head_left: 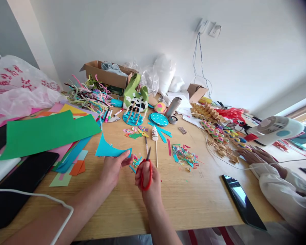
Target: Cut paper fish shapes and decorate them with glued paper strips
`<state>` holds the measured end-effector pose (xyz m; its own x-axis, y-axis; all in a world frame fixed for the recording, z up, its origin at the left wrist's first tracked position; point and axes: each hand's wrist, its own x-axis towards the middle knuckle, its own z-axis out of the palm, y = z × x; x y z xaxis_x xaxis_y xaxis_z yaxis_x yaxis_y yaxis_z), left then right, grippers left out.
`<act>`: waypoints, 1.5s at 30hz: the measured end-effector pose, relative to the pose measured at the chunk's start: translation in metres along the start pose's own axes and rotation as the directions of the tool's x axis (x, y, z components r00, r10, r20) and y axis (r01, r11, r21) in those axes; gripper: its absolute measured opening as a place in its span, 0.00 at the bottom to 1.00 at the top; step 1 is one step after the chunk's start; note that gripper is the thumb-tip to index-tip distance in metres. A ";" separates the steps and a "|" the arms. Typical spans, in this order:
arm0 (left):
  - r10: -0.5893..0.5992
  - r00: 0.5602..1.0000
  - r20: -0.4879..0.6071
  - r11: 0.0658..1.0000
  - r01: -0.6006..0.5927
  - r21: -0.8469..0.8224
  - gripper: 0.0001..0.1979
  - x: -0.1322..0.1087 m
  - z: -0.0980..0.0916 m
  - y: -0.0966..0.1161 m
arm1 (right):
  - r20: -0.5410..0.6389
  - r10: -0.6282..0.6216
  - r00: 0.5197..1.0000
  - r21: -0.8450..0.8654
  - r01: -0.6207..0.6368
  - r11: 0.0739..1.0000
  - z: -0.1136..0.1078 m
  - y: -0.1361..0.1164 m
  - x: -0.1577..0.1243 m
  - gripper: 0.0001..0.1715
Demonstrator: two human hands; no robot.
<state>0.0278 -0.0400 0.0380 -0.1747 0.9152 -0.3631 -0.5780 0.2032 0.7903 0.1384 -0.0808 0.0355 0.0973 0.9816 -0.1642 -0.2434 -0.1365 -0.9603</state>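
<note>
My left hand (pixel 114 166) pinches the right corner of a curved piece of turquoise paper (pixel 107 149), held just above the wooden table (pixel 188 200). My right hand (pixel 147 177) is closed in the handles of red scissors (pixel 146 170), blades pointing up and away, close to the paper's corner. Small colourful paper cut-outs (pixel 135 160) lie just behind both hands. A glue bottle (pixel 154 133) and a thin wooden stick (pixel 156 153) lie a little farther back.
Green sheet (pixel 46 132) and stacked coloured paper at left, black tablet (pixel 20 183) with white cable near the front left. Pipe cleaners (pixel 88 93), cardboard box (pixel 107 76), turquoise discs (pixel 158 119) behind. Paper scraps (pixel 185 156), a phone (pixel 241 200) and another person's hands (pixel 257 156) at right.
</note>
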 end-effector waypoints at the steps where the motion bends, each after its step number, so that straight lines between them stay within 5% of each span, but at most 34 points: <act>1: 0.003 1.000 -0.010 1.000 -0.003 -0.001 0.17 0.001 0.000 0.000 | -0.055 -0.023 0.998 0.031 0.025 0.999 -0.004 -0.006 -0.001 0.29; 7: 0.001 1.000 0.007 1.000 -0.001 0.006 0.20 0.002 -0.003 -0.001 | -0.384 -0.163 0.909 0.145 0.234 0.961 -0.030 -0.038 -0.003 0.28; 13: -0.034 0.999 0.033 0.999 0.034 -0.016 0.19 0.003 -0.003 -0.002 | -0.470 -0.207 0.858 0.164 0.315 0.935 -0.036 -0.037 -0.001 0.28; 17: -0.041 0.999 0.021 0.998 0.042 -0.052 0.17 0.005 -0.003 -0.002 | -0.373 -0.287 0.882 0.083 0.340 0.937 -0.039 -0.027 -0.002 0.25; 23: -0.046 0.999 0.011 0.996 0.047 -0.082 0.13 0.007 -0.003 -0.003 | -0.044 -0.300 0.953 -0.210 0.285 0.935 -0.054 -0.018 -0.006 0.21; 32: 0.049 0.996 -0.068 0.988 -0.059 -0.140 0.09 0.015 -0.007 0.011 | -0.111 -0.428 0.897 -0.313 0.377 0.872 -0.046 -0.061 0.021 0.16; 38: 0.089 0.996 -0.023 0.990 -0.091 -0.104 0.16 0.015 -0.006 0.007 | 0.105 -0.243 0.964 -0.308 0.264 0.914 -0.020 -0.064 0.055 0.18; 45: 0.092 0.992 0.090 0.993 -0.085 -0.080 0.17 0.011 -0.003 0.002 | 0.280 -0.154 0.948 -0.174 0.208 0.963 0.005 -0.030 0.058 0.17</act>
<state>0.0225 -0.0303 0.0342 -0.1545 0.9576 -0.2431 -0.6231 0.0965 0.7762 0.1466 -0.0196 0.0560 -0.1404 0.9885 0.0552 -0.0466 0.0491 -0.9977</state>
